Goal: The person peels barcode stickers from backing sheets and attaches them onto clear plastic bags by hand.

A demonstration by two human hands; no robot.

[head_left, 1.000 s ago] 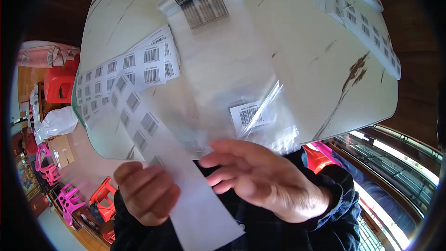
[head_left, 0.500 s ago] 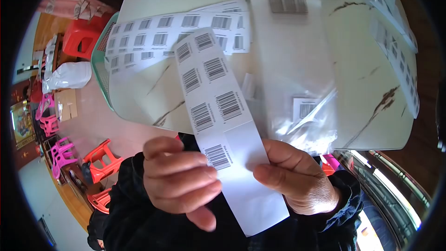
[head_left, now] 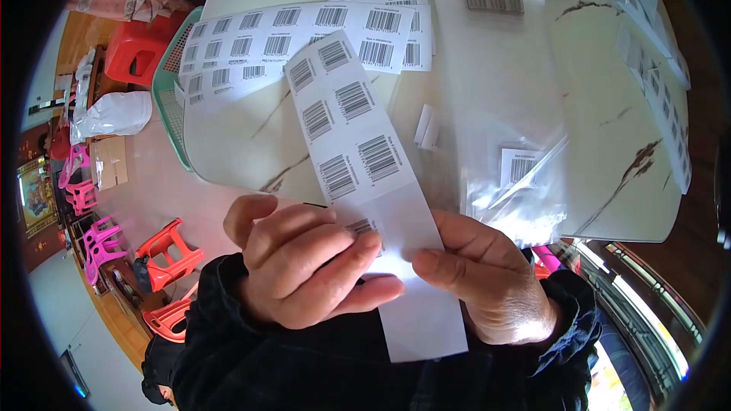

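A white strip of barcode labels slants across the middle, with its lower end bare of labels. My right hand grips the strip's right edge, thumb on top and the other fingers behind. Over the lowest barcode on the strip, my left hand has its fingers half bent and apart. Its index fingertip and thumb lie close to that label, partly covering it; whether they touch it I cannot make out. Just right of the strip, clear plastic bags lie on the table, one showing a barcode label.
More barcode sheets are fanned out on the marbled table. A small folded white piece lies beside the bags. Further label sheets rest at the right edge. A green basket and red stools stand to the left.
My left hand has moved right and slightly up, its fingers now over the lowest barcode. The strip has tilted slightly, and its lower end sits higher. My right hand keeps its grip.
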